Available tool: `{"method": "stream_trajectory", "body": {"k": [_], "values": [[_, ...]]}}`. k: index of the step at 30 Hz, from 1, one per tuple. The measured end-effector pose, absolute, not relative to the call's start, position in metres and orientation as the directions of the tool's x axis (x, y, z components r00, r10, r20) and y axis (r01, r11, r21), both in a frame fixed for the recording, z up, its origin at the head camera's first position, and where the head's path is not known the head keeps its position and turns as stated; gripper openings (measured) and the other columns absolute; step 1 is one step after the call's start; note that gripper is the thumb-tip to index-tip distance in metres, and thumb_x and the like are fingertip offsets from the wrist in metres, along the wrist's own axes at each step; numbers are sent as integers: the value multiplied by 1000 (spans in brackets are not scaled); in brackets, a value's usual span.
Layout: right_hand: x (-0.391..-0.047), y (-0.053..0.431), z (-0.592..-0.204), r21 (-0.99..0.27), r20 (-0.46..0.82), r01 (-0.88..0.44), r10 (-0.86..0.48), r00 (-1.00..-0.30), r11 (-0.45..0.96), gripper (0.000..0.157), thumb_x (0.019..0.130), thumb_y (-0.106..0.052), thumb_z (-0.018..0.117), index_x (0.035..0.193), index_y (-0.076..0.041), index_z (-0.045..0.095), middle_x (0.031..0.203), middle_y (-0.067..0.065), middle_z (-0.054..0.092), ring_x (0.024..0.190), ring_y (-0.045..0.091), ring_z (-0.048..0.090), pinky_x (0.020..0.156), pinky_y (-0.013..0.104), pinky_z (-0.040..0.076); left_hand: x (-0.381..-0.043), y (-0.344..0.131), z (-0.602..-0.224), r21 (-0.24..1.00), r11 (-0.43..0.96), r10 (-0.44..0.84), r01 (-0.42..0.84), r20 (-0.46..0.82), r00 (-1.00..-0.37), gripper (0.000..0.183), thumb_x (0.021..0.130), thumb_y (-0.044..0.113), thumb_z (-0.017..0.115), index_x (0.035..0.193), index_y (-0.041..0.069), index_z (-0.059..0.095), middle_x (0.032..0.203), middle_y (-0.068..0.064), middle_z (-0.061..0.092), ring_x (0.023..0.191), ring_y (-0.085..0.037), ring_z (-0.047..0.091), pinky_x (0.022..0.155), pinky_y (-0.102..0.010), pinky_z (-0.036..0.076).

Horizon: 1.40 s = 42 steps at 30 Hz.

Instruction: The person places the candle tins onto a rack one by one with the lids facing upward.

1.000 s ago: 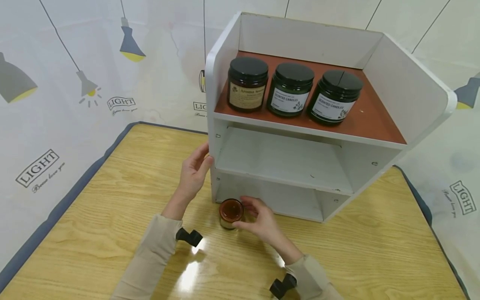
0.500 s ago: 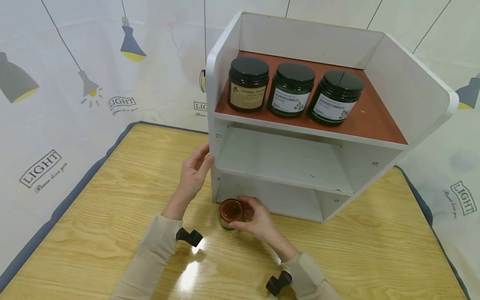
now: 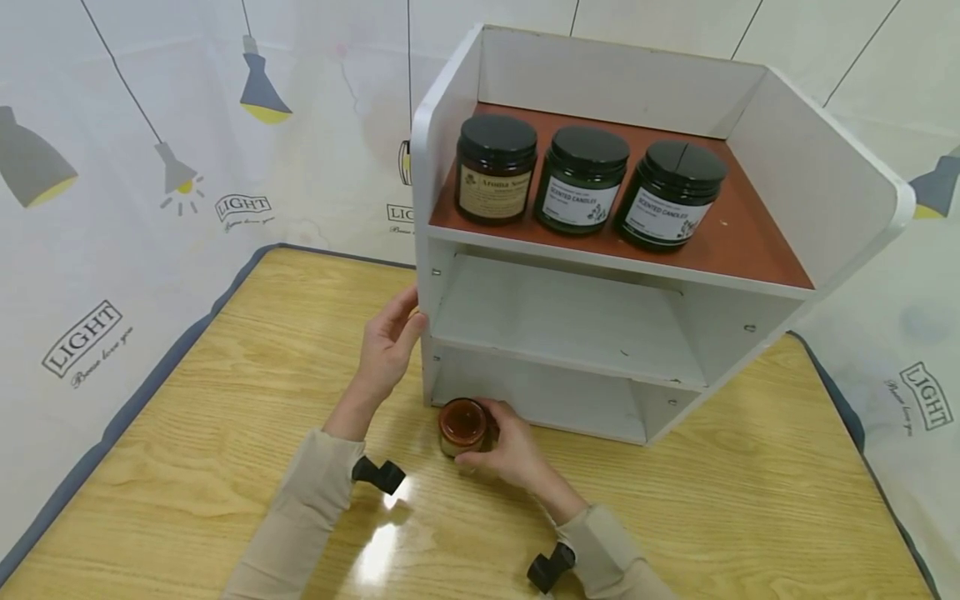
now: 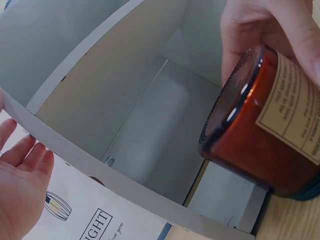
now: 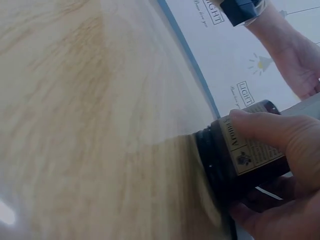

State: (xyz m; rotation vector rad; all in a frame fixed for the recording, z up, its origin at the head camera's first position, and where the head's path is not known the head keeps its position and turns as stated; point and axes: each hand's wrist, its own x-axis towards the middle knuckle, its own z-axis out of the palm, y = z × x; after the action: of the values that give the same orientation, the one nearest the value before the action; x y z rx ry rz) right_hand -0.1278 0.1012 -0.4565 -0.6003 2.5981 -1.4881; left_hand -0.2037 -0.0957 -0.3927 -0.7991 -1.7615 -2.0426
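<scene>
An amber candle jar stands upside down on the table just in front of the shelf's lower left corner, its glass base facing up. My right hand grips it from the right, thumb in front and fingers behind. In the right wrist view, the black lid of the jar is at the tabletop and the thumb lies across its tan label. My left hand rests against the left side of the white shelf unit, fingertips at the panel; in the left wrist view these fingers are relaxed.
On the red top of the shelf unit stand three black-lidded jars: one with a tan label and two green ones with white labels. Two white compartments lie below. The wooden table meets a printed cloth backdrop.
My right hand has moved slightly left and closed in around the candle jar, its thumb now lower at the front. The left hand has stayed at the shelf's side.
</scene>
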Motion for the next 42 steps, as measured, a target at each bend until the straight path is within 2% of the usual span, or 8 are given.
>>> {"method": "stream_trajectory", "body": {"k": [12, 20, 27, 36, 42], "values": [[-130, 100, -465, -817, 161, -330, -363, -918, 472, 71, 67, -17, 85, 126, 4, 50, 118, 14, 57, 106, 28, 56, 90, 42, 47, -202, -95, -391, 792, -173, 114, 586, 607, -786, 40, 97, 3, 47, 132, -15, 39, 129, 10, 53, 124, -14, 46, 102, -30, 39], [-128, 99, -469, -808, 181, -344, -355, -917, 478, 69, 68, -20, 84, 125, 2, 51, 116, 12, 60, 104, 25, 58, 89, 42, 48, -203, -96, -392, 791, -178, 114, 585, 607, -786, 44, 98, 10, 49, 132, -16, 39, 129, 11, 53, 124, -14, 46, 102, -30, 39], [-126, 100, -471, -824, 192, -342, -345, -919, 453, 68, 68, -19, 83, 125, 1, 51, 114, 11, 61, 103, 24, 59, 89, 42, 48, -203, -96, -391, 789, -183, 116, 587, 610, -784, 40, 97, 2, 48, 132, -16, 39, 130, 6, 51, 124, -15, 45, 102, -32, 39], [-125, 105, -472, -836, 213, -352, -342, -915, 421, 66, 69, -17, 82, 124, 1, 51, 113, 10, 60, 101, 23, 59, 87, 39, 49, -205, -96, -395, 791, -179, 117, 585, 608, -786, 51, 97, 20, 51, 133, -14, 39, 131, 6, 52, 125, -15, 45, 103, -31, 39], [-123, 109, -466, -861, 254, -360, -309, -917, 360, 62, 69, -14, 82, 123, -2, 52, 112, 8, 60, 100, 22, 57, 84, 35, 50, -205, -95, -394, 779, -190, 110, 598, 622, -775, 51, 97, 18, 52, 131, -17, 38, 129, 11, 53, 124, -13, 45, 101, -29, 40]]}}
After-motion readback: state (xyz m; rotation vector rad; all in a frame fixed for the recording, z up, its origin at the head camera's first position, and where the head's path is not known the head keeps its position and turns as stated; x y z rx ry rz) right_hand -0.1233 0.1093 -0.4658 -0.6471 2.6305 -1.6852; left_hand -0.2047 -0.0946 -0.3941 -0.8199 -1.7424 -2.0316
